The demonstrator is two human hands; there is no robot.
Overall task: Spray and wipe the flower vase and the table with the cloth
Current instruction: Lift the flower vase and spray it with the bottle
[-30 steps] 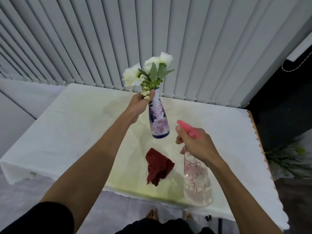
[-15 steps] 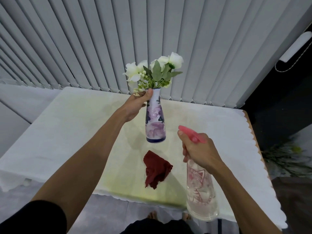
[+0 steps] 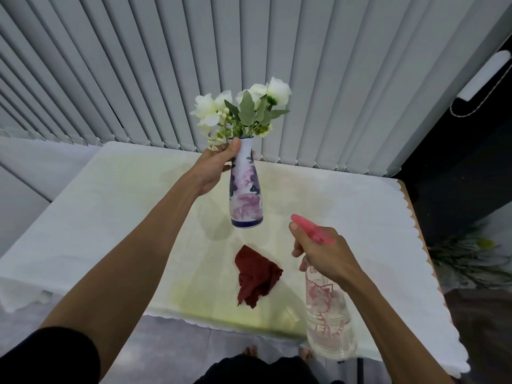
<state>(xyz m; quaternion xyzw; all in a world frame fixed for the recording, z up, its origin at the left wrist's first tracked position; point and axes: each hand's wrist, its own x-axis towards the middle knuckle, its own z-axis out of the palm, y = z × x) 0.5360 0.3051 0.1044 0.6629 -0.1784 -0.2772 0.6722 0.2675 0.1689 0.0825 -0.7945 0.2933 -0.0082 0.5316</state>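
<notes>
Rising a little higher than a second ago, the flower vase hangs clear above the table, left hand clamped on its neck. Nearer than the vase, the right hand grips the spray bottle, seemingly ready to spray; the cloth lies beneath.

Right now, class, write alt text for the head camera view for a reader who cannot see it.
A person's left hand holds a painted flower vase of white flowers by its neck above a white-covered table, while the right hand aims a pink-topped spray bottle at it. A dark red cloth lies crumpled on the table below.
</notes>
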